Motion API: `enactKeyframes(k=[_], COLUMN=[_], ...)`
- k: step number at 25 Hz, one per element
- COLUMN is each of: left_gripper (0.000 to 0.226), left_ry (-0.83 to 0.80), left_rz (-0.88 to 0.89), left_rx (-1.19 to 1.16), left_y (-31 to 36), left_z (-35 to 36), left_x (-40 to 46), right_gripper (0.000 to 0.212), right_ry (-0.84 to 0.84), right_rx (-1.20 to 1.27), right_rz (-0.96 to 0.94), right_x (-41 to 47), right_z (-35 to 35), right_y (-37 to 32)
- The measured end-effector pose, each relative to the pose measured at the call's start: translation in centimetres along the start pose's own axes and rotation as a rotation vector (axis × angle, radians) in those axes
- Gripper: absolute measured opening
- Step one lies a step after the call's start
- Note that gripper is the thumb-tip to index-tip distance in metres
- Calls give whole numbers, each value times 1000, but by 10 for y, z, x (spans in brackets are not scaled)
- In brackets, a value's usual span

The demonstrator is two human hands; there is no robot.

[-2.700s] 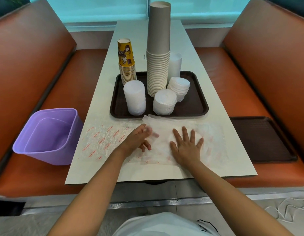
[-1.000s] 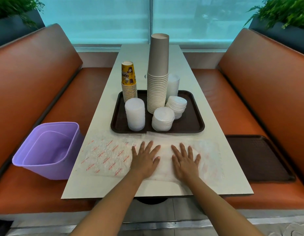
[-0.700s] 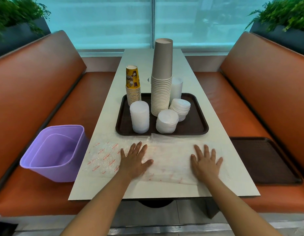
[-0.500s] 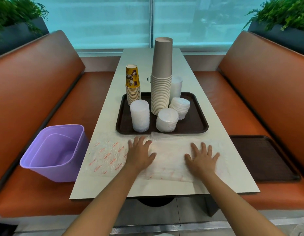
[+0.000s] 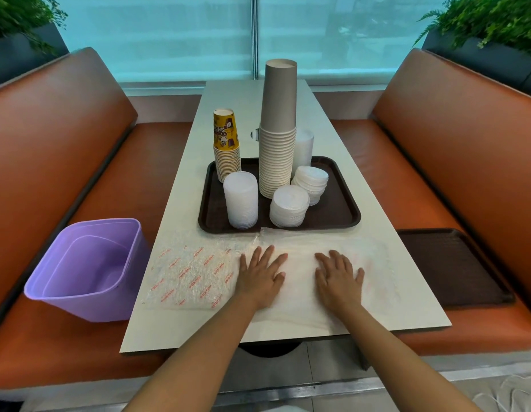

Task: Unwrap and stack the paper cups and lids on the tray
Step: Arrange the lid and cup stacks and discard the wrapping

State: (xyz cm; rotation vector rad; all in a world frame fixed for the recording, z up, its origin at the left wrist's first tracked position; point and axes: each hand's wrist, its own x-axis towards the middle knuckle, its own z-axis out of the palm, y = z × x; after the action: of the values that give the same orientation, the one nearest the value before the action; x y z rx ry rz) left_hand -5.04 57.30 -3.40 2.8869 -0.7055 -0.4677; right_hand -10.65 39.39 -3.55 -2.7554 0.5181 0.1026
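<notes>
Paper cups (image 5: pixel 277 150): stacked upright on the tray (image 5: pixel 344 215), beside white lids (image 5: pixel 289 211).
Left hand (image 5: pixel 259 276): flat, fingers spread, pressing the plastic wrap (image 5: pixel 193 272).
Right hand (image 5: pixel 337 278): flat, spread, on the same wrap.
Bench (image 5: pixel 412 304): carries wrap and tray.
Purple bin (image 5: pixel 86 269): on the left seat.

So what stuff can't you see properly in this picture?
- White stack at the tray's far side, head view: the tall cup stack covers most of it.
- Red print on the plastic wrap, head view: too small to read.
- Wrap under the left hand and right hand, head view: covered by flat palms.
</notes>
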Motion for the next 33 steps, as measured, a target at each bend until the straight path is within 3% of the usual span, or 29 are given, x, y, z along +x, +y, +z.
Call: enactKeyframes(k=[5, 7, 9, 11, 12, 14, 18, 22, 33], left_gripper=[55, 51, 39, 31, 35, 53, 91, 108, 122], left_ry=[22, 92, 321, 642, 758, 845, 760, 706, 646], left_rz=[-6, 23, 46, -17, -85, -229, -365, -380, -420], left_rx=[-30, -179, -481, -622, -657, -751, -915, -953, -1035], left_y=[-5, -8, -10, -15, -19, -27, -40, -45, -45], left_z=[1, -2, -11, -24, -31, -46, -63, -66, -69], left_x=[0, 1, 1, 2, 4, 11, 27, 43, 85], right_gripper=[57, 57, 53, 48, 46, 43, 42, 42, 57], right_ry=[60, 111, 201, 309, 341, 340, 272, 246, -99], right_rx=[-79, -82, -32, 84, 172, 392, 648, 713, 1001], right_rz=[215, 235, 189, 87, 42, -2, -5, -3, 64], right_x=[5, 9, 14, 20, 23, 29, 39, 60, 117], right_z=[-8, -12, -16, -18, -20, -25, -33, -42, -59], right_y=[16, 14, 6, -6, -13, -26, -38, -41, -60])
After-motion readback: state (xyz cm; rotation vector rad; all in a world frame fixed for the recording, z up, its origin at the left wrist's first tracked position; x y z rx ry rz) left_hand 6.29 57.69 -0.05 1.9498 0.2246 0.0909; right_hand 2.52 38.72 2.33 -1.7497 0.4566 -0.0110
